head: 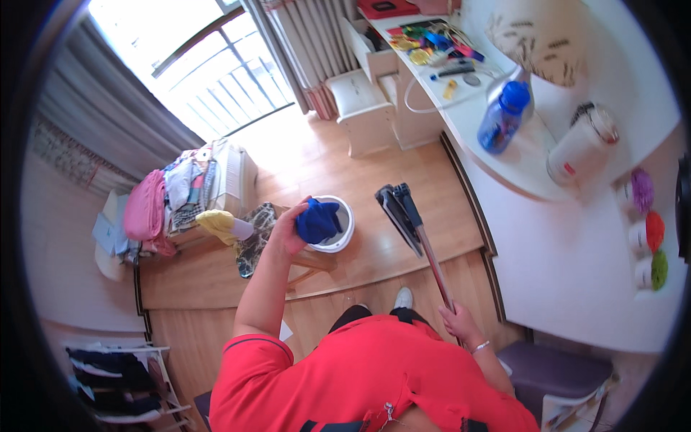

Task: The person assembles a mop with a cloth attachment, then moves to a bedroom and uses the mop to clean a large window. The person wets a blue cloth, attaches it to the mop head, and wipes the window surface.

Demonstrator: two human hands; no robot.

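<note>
In the head view my left hand [291, 229] grips a bunched blue cloth [318, 220] over the near-left side of a white bucket [350, 229] on the wooden floor. My right hand [462, 327] is closed around the reddish metal pole of a flat mop [433, 261]. The mop's dark head [398, 216] is raised at the pole's far end, folded beside the handle. Left of the bucket stands a stool with a dark marbled top [255, 245]. On it lies a white spray bottle or similar container [242, 229] with a yellow cloth [217, 224] over its end.
Folded clothes and pink bedding [146, 208] are piled at the left. A white desk [518, 173] at the right holds a blue water bottle [503, 119], a white flask [580, 148] and medals. A step edge [378, 275] crosses the floor; a purple seat [556, 367] stands at the lower right.
</note>
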